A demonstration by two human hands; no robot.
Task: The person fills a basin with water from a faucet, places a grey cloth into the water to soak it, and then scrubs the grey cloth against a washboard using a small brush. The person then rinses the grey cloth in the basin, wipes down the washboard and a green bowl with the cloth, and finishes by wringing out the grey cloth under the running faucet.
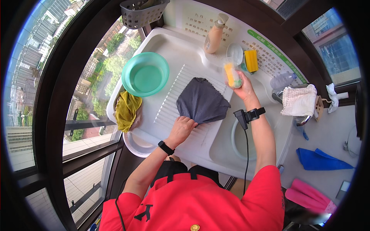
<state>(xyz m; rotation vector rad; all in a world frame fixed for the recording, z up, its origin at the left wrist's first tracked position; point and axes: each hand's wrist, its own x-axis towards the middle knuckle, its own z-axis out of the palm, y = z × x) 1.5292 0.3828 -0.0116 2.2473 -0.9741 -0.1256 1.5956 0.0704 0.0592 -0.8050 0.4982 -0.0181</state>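
A dark grey cloth (202,101) lies spread on the ribbed washboard (170,99) of a white laundry sink. My left hand (184,131) pinches the cloth's near corner between thumb and fingers. Farther right, my right hand (245,88) is raised around a translucent plastic packet or case (232,75) with something yellow and green inside, somewhat blurred. Just beyond that hand are a clear plastic dish (234,53) and a yellow ribbed block (251,60), apparently a soap bar, on a green holder.
A teal basin (146,75) and a crumpled olive cloth (128,111) occupy the left side. The pump bottle (213,36) stands at the back. A white cloth (299,99) covers the faucet. Beneath my right forearm, a round basin (241,141) sits in the bowl. A cable (246,164) hangs from my right wrist.
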